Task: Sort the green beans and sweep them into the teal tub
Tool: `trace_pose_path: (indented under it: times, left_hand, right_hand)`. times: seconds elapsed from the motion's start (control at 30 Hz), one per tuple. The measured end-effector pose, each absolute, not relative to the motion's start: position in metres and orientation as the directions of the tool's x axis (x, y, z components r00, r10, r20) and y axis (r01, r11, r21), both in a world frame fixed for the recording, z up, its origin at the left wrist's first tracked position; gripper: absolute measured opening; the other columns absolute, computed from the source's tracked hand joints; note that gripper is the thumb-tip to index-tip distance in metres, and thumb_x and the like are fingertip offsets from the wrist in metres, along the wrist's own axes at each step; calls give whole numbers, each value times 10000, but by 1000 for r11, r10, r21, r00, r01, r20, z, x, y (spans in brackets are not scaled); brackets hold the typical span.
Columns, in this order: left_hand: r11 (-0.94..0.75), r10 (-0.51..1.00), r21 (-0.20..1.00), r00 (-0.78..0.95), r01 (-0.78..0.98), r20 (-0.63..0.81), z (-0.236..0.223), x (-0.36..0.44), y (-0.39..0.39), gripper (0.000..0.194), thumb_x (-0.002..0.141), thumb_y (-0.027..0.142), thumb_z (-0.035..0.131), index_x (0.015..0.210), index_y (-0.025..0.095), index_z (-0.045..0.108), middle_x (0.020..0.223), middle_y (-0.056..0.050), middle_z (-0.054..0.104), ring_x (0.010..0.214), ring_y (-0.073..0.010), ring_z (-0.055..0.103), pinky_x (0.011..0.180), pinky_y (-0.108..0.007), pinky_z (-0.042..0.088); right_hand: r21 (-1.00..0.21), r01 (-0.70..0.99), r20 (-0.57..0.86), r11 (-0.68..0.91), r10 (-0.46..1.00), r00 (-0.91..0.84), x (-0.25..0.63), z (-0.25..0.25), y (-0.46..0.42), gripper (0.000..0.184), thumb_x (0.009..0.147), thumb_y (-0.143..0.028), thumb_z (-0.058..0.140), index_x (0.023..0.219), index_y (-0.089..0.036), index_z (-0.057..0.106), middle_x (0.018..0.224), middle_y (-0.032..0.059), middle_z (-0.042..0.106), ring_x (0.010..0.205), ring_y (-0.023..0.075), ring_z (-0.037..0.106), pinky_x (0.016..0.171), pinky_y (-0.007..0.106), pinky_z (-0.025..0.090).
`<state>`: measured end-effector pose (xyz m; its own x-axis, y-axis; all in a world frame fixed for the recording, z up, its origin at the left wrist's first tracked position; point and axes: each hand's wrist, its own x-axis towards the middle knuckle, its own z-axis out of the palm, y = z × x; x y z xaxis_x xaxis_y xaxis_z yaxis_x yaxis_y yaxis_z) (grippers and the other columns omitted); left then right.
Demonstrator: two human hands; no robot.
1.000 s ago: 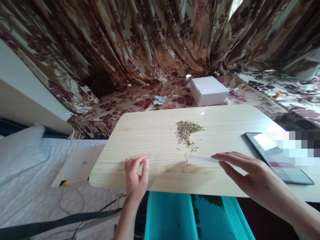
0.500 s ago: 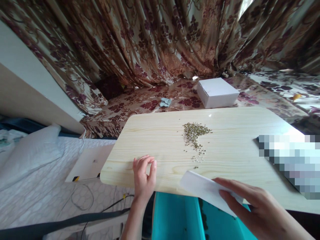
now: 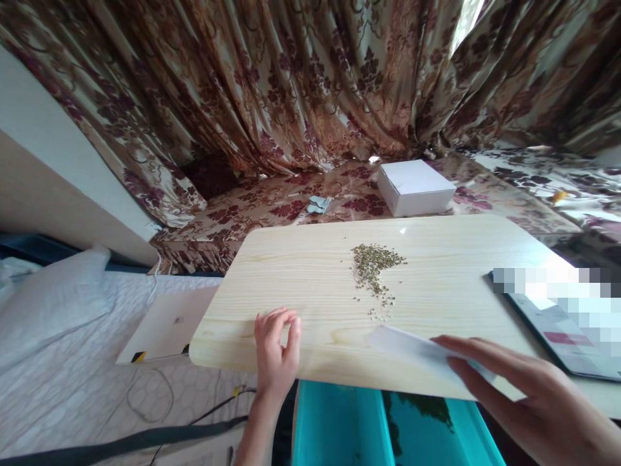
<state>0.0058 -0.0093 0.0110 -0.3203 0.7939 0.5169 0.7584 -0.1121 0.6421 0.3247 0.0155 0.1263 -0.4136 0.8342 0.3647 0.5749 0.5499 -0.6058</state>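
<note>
Bench (image 3: 291, 272): pale wood-grain top, rounded corners, full near edge running just in front of the two hands. Green grains (image 3: 373, 262) lie in a loose heap around mid-bench, nearer the far edge than the hands; the heap tapers toward the near side, ending in a few scattered pale bits (image 3: 380, 315).

Left hand (image 3: 277, 349): over the near-left part of the bench, fingers loosely curled, thumb a little apart from them, no object visible in its grasp. Bare wood shows between it and the grains, and again from it to the bench's left end.

Right hand (image 3: 528, 388): pinches a white card (image 3: 412, 346) between thumb and fingers, gap closed down to the card's thickness. Card is blurred, tilted, its free end pointing left, near the pale bits and apart from the main heap; cannot tell whether it touches the wood.

Right side: dark-framed tablet (image 3: 538, 323) lies beyond the right hand, partly pixelated, with a strip of bench between it and the grains.

Below the near edge: teal bin (image 3: 339, 421), two compartments split by a divider; dark green matter (image 3: 427, 408) in the right one.

Past the far edge: white box (image 3: 417, 184) and crumpled cloth (image 3: 319, 204) on patterned fabric
</note>
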Motion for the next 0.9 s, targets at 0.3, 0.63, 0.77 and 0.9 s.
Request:
trace_pose_path:
  times: [0.3, 0.63, 0.77, 0.9]
  left_hand:
    - [-107, 790, 634, -321, 766, 522, 9, 4, -10, 198, 968, 378, 530, 996, 245, 674, 1043, -56, 734, 1085, -249, 647, 1166, -517, 258]
    - [-116, 789, 622, -308, 775, 531, 10, 4, -9, 179, 967, 361, 534, 995, 247, 669, 1048, -56, 735, 1086, -249, 649, 1160, -523, 261]
    - [-118, 793, 620, -302, 775, 528, 11, 4, -9, 178, 971, 353, 528, 1000, 248, 669, 1043, -54, 736, 1090, -247, 648, 1165, -528, 248]
    - [-120, 792, 619, -302, 776, 531, 10, 4, -9, 182, 972, 360, 527, 996, 248, 669, 1034, -54, 735, 1081, -247, 650, 1165, -529, 251]
  right_hand:
    - [-512, 532, 451, 674, 738, -502, 336, 121, 47, 212, 938, -249, 585, 1007, -244, 786, 964, 56, 821, 841, 193, 788, 731, 223, 636]
    - [-511, 507, 407, 694, 715, -568, 346, 118, 52, 198, 931, -235, 602, 1009, -255, 784, 952, 36, 815, 824, 177, 782, 721, 214, 631]
    - [-532, 518, 414, 670, 739, -531, 348, 122, 51, 202, 928, -244, 603, 996, -254, 793, 950, 42, 818, 837, 189, 784, 728, 215, 633]
    - [-569, 503, 365, 650, 748, -554, 344, 122, 54, 203, 928, -255, 608, 987, -254, 802, 951, 56, 818, 828, 195, 785, 714, 223, 634]
